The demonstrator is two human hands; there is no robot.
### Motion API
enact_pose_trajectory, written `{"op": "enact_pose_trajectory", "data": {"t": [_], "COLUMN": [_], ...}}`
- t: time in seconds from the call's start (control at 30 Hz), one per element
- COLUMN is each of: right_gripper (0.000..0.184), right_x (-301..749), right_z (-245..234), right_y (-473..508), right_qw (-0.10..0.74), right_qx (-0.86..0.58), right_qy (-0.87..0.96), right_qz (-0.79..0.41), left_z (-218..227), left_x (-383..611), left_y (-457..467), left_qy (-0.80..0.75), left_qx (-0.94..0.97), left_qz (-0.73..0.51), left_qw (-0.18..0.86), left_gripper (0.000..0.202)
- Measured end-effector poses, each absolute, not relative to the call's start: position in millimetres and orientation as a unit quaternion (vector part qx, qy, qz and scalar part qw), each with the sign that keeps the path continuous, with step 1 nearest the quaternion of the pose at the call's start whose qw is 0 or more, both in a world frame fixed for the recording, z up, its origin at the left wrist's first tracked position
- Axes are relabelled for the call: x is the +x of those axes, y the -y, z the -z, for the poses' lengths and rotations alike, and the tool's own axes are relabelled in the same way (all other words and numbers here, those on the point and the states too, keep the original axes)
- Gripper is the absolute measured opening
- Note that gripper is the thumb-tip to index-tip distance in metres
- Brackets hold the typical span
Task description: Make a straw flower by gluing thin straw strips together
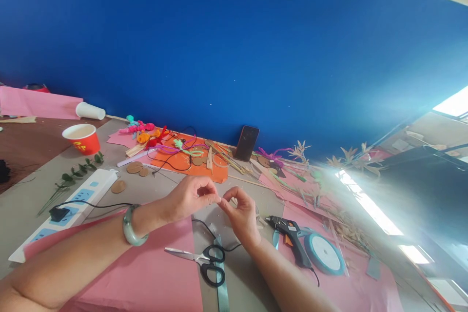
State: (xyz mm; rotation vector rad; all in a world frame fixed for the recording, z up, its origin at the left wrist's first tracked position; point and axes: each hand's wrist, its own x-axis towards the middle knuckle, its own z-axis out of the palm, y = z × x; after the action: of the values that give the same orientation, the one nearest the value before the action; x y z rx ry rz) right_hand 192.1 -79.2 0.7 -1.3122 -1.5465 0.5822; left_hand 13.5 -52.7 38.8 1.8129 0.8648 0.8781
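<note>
My left hand (192, 197) and my right hand (241, 212) meet above the middle of the table, thumbs and forefingers pinched tip to tip. Whatever lies between the fingertips is too small to make out. A jade-coloured bangle (130, 226) circles my left wrist. Below the hands, black-handled scissors (204, 259) lie partly open across a pale teal ribbon strip (222, 292) and pink paper (146, 273). To the right of my right hand rests a black hot glue gun (290, 236), beside a spool of light-blue ribbon (324, 252).
A white power strip (84, 192) with a black plug lies left, near a leafy sprig (75, 175) and a red paper cup (82, 139). Wooden discs (135, 167), pipe cleaners and orange paper (212, 170) spread along the blue wall (219, 48), where a phone (247, 143) leans.
</note>
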Motion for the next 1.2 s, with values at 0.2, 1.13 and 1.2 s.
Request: {"op": "enact_pose_trajectory", "data": {"t": [0.2,1.13,1.2], "right_gripper": [0.029,0.039,0.037], "right_x": [189,196,197], "right_z": [-4,1,4], "right_y": [82,70,68], "right_qw": [0.465,0.501,0.508], "right_qx": [-0.539,-0.465,-0.471], "right_qy": [0.655,0.599,0.594], "right_qz": [-0.254,-0.417,-0.409], "left_z": [-41,-38,-35], "left_x": [2,5,6], "left_y": [40,43,40], "left_qy": [-0.305,-0.182,-0.205], "left_qx": [0.728,0.54,0.532], "left_qz": [-0.237,-0.293,-0.327], "left_qw": [0.566,0.768,0.754], "left_gripper": [0.021,0.035,0.035]}}
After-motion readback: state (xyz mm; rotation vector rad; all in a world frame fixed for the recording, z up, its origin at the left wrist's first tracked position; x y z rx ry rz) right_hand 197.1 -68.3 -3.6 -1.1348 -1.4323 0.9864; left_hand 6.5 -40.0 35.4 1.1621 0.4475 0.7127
